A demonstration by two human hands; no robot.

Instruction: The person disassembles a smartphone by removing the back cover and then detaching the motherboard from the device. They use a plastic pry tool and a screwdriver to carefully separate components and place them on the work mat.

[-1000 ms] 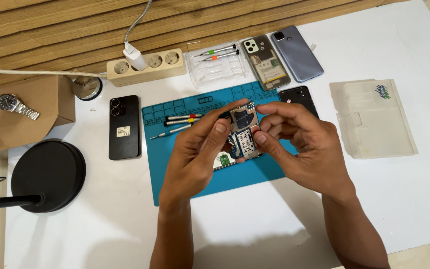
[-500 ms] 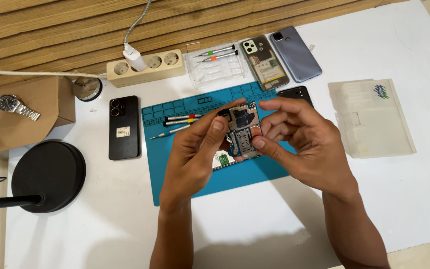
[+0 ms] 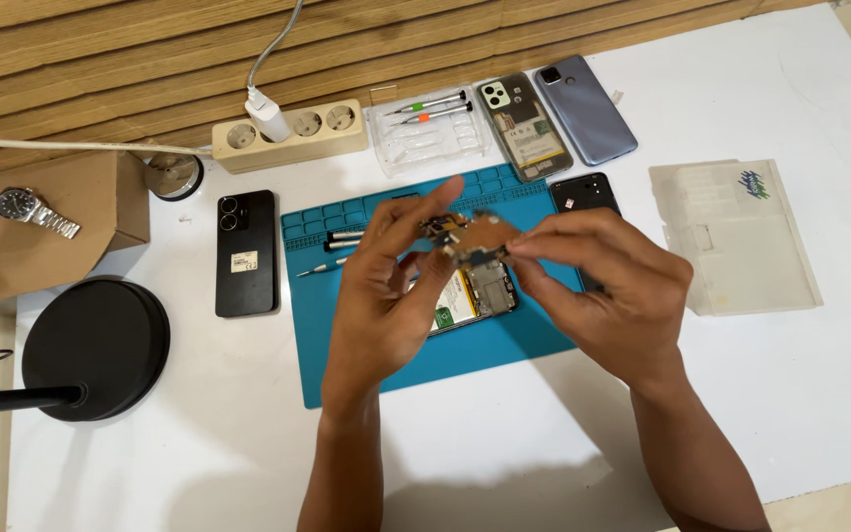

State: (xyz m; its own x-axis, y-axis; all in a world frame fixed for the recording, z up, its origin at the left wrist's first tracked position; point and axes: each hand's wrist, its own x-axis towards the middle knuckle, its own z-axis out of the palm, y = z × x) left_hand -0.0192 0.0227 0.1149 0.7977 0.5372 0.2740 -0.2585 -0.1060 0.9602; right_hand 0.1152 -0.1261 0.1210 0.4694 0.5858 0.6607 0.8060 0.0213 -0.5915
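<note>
Both my hands hold a small phone circuit board raised above an opened phone that lies on a blue repair mat. My left hand pinches the board's left end between thumb and fingers. At the board's right end, my right hand grips it with its fingertips. The open phone shows its battery and inner frame. Several screwdrivers lie on the mat to the left of my left hand.
A black phone lies left of the mat. At the back are a power strip, a clear tool tray, an opened phone and a blue-grey back cover. A translucent box sits right; a lamp base and watch left.
The circuit board has come up off the opened phone. Both hands lifted it and tilted it, and the phone's inside is now exposed below.
</note>
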